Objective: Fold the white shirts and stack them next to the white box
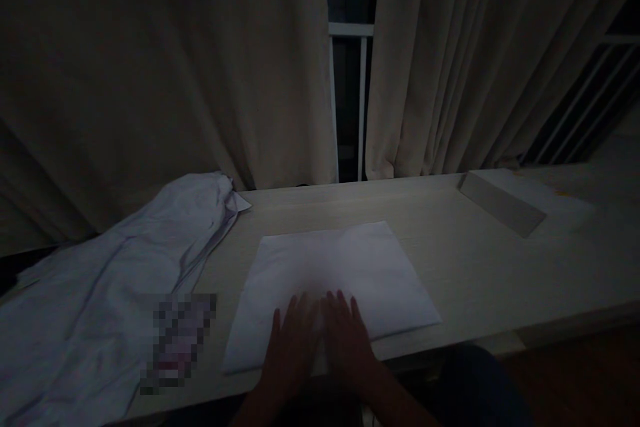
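Observation:
A flat white rectangle, which looks like folded cloth, lies on the pale wooden table in front of me. My left hand rests palm down on its near part, fingers stretched out. Close beside it, nearly touching, my right hand lies flat on the same white piece with its fingers extended. Nothing is held in either hand. The near middle edge of the white piece is hidden under my hands and wrists.
A heap of white cloth covers the table's left side, with a pixelated patch at its right edge. A grey box-like object stands at the back right. Beige curtains hang behind, parted at a barred window.

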A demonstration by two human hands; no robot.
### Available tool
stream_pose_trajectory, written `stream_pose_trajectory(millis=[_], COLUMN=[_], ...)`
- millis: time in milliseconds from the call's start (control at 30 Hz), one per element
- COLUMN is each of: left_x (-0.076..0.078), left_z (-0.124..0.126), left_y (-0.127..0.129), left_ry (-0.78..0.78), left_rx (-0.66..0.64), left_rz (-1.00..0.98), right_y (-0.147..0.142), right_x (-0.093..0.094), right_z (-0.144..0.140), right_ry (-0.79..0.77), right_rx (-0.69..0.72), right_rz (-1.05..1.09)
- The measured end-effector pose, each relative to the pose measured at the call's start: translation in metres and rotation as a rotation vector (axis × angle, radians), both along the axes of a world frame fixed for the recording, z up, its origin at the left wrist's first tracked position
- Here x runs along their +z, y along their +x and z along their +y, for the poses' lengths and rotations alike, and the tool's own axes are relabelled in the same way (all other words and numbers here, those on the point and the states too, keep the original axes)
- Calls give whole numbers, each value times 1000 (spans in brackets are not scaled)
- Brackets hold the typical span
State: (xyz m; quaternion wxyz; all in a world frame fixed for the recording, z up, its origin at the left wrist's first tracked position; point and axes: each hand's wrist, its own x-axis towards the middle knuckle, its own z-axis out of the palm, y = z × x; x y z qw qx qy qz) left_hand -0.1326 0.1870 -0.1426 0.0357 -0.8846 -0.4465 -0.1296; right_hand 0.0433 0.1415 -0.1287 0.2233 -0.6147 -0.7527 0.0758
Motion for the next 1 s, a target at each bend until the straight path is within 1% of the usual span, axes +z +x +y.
stream_pose_trajectory(millis=[33, 67, 100, 133, 200, 300, 333, 400, 467, 667, 733, 800, 867, 933, 1000], left_x=[-4, -7, -10, -11, -12, -14, -15, -16, -16, -18, -18, -15, -7, 5, 18], left_z=[-2, -3, -2, 0, 2, 3, 3, 3, 3, 2, 3, 5, 10, 21, 37], left_y=[-2, -7, -13, -19, -28, -33, -32, -30, -28, -20, -20, -25, -36, -51, -66], left_ry=[1, -2, -7, -9, -4, 12, 19, 31, 31, 3, -8, -3, 41, 92, 68], left_rx=[33, 65, 92, 112, 131, 143, 144, 140, 130, 128, 115, 136, 218, 365, 511], left_rz=[12, 17, 18, 15, 2, -17, -22, -26, -22, -31, -62, -127, -223, -311, -354], right_y=[-2, 3, 15, 33, 78, 147, 165, 189, 199, 209, 213, 214, 214, 213, 213], right_x=[-2, -4, -6, -8, -12, -19, -21, -25, -29, -48, -52, -53, -52, -51, -50], right_z=[0, -1, -3, -6, -16, -34, -40, -49, -53, -61, -63, -63, -62, -60, -58], right_ry=[-19, -33, -43, -49, -59, -57, -62, -77, -91, -103, -97, -84, -64, -49, -42], right_rx=[-7, -26, -49, -76, -148, -364, -419, -463, -470, -564, -568, -564, -567, -593, -632], right_rz=[0, -8, -25, -50, -121, -228, -254, -297, -333, -400, -402, -397, -380, -340, -291])
